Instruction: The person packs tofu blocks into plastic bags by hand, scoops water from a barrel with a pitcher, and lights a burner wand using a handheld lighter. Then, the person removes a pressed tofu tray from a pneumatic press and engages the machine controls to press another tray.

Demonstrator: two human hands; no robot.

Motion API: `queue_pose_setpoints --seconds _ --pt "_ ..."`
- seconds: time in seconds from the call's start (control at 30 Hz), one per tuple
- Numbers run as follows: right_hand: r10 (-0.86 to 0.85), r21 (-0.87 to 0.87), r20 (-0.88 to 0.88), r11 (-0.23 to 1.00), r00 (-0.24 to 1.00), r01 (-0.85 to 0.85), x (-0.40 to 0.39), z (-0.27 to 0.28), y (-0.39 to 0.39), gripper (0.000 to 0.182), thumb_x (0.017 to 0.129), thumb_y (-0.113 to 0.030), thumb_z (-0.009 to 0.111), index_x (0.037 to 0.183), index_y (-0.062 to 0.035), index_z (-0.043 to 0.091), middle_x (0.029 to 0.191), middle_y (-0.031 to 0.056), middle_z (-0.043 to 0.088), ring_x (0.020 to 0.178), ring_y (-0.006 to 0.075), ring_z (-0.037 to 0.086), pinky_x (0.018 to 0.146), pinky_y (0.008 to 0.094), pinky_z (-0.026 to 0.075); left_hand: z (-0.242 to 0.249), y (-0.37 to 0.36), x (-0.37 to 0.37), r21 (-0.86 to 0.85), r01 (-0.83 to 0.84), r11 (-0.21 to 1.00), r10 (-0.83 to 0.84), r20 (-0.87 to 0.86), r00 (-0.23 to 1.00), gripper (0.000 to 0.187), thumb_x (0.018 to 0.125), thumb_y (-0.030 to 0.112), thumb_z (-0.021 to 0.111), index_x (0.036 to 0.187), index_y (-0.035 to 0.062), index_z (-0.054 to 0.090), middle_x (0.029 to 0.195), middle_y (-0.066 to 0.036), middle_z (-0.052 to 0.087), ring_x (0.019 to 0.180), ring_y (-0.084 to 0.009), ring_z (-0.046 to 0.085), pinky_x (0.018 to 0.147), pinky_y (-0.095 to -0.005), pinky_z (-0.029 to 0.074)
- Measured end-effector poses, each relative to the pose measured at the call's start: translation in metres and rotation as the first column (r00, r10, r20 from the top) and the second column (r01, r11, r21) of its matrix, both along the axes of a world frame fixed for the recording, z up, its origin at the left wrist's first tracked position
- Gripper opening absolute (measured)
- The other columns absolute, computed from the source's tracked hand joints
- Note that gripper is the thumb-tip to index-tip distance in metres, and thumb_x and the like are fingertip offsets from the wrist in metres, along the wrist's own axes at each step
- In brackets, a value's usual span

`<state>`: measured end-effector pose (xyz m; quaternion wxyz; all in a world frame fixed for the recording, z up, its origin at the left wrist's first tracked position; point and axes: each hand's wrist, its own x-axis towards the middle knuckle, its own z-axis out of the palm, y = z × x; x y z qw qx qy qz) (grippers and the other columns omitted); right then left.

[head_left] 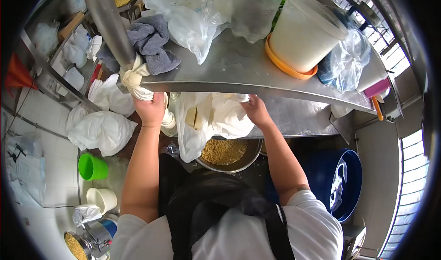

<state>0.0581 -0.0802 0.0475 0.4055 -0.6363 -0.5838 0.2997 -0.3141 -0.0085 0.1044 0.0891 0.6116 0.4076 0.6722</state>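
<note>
My left hand (150, 110) reaches up under the front edge of the upper steel shelf (220, 71), beside the post wound with knotted cream cloth (136, 78). Its fingers are hidden behind the shelf edge. My right hand (256, 111) is closed on the edge of a white cloth (232, 118) on the lower level; its fingertips are partly covered. Left of the cloth hangs a clear plastic bag (186, 140), with pale yellowish blocks (196, 116) showing beside it. Below the cloth stands a metal bowl (239, 168) holding yellow grains (223, 151).
The upper shelf carries a grey towel (154, 41), plastic bags (193, 21), a green-labelled bottle (255, 14) and a white bucket (305, 32) on an orange lid. A blue barrel (351, 186) stands at right. White sacks (103, 129) and a green bucket (93, 167) are at left.
</note>
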Motion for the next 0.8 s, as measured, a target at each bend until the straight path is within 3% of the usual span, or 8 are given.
queue_pose_setpoints --seconds 0.13,0.2,0.23,0.33,0.4,0.47,0.53,0.8 --pt "0.025 -0.002 0.08 1.0 0.996 -0.025 0.031 -0.001 -0.016 0.041 0.094 -0.005 0.067 0.133 0.0042 0.058 0.118 0.0156 0.075 0.1 0.032 0.07 0.09 0.0388 0.055 -0.004 0.003 -0.005 0.095 -0.082 0.992 0.097 -0.169 0.981 0.034 0.09 0.017 0.079 0.118 0.0006 0.071 0.119 -0.016 0.074 0.109 -0.0379 0.069 0.098 -0.0428 0.052" --pt "-0.058 0.407 -0.251 0.899 0.966 0.16 0.04 -0.023 -0.019 0.056 0.089 0.001 0.07 0.142 0.0012 0.051 0.118 0.0119 0.073 0.101 0.0343 0.071 0.09 0.0423 0.057 -0.003 0.003 -0.005 0.131 -0.1 0.986 0.125 -0.194 0.973 0.03 0.092 0.019 0.078 0.116 0.0011 0.073 0.119 -0.016 0.074 0.109 -0.0386 0.069 0.098 -0.0432 0.052" --pt "-0.054 0.403 -0.252 0.902 0.966 0.156 0.045 -0.028 -0.023 0.056 0.089 0.001 0.07 0.142 0.0012 0.051 0.118 0.0119 0.073 0.101 0.0343 0.071 0.09 0.0423 0.057 -0.002 0.002 -0.004 0.146 -0.101 0.984 0.128 -0.189 0.974 0.031 0.092 0.019 0.077 0.116 0.0009 0.072 0.119 -0.016 0.074 0.109 -0.0386 0.069 0.098 -0.0433 0.051" --pt "-0.266 0.373 0.048 0.899 0.963 0.23 0.048 -0.043 -0.029 0.067 0.088 0.006 0.071 0.149 -0.0008 0.043 0.122 0.0111 0.07 0.112 0.0313 0.068 0.099 0.0414 0.054 0.001 0.0 -0.002 0.145 -0.082 0.986 0.108 -0.179 0.978 0.03 0.093 0.018 0.076 0.117 0.0007 0.072 0.119 -0.016 0.074 0.109 -0.0386 0.069 0.099 -0.0436 0.051" --pt "-0.386 -0.222 -0.513 0.922 0.766 0.317 0.031 -0.064 -0.026 0.054 0.096 -0.004 0.07 0.145 -0.0013 0.048 0.12 0.0092 0.068 0.123 0.0232 0.061 0.106 0.0374 0.049 0.002 0.001 -0.001 0.128 -0.054 0.99 0.076 -0.174 0.982 0.03 0.093 0.018 0.076 0.117 0.0007 0.072 0.119 -0.016 0.074 0.109 -0.0386 0.069 0.099 -0.0438 0.051" --pt "-0.357 -0.137 -0.416 0.934 0.836 0.331 0.023 -0.138 -0.011 0.039 0.104 -0.024 0.064 0.136 -0.0026 0.056 0.11 0.0029 0.065 0.104 0.013 0.06 0.092 0.0323 0.051 0.001 0.002 -0.002 0.149 -0.089 0.985 0.115 -0.179 0.977 0.029 0.094 0.016 0.075 0.117 0.0004 0.071 0.119 -0.017 0.074 0.108 -0.0383 0.069 0.099 -0.0436 0.051" --pt "-0.299 -0.183 -0.55 0.954 0.779 0.237 -0.004 -0.094 -0.023 0.041 0.104 -0.024 0.064 0.137 -0.0016 0.055 0.111 0.0052 0.066 0.1 0.0147 0.06 0.091 0.0327 0.051 0.001 0.002 -0.002 0.145 -0.072 0.987 0.098 -0.181 0.979 0.029 0.094 0.017 0.074 0.118 0.0002 0.071 0.119 -0.017 0.074 0.109 -0.0384 0.069 0.099 -0.0437 0.051" --pt "-0.348 -0.189 -0.383 0.936 0.856 0.296 -0.033 -0.102 -0.053 0.056 0.104 -0.031 0.067 0.145 0.002 0.047 0.124 0.0172 0.067 0.114 0.0222 0.063 0.099 0.0367 0.051 0.005 0.001 0.001 0.201 -0.092 0.975 0.133 -0.206 0.969 0.031 0.098 0.021 0.071 0.12 -0.0006 0.07 0.12 -0.018 0.073 0.111 -0.0405 0.068 0.1 -0.0448 0.05"
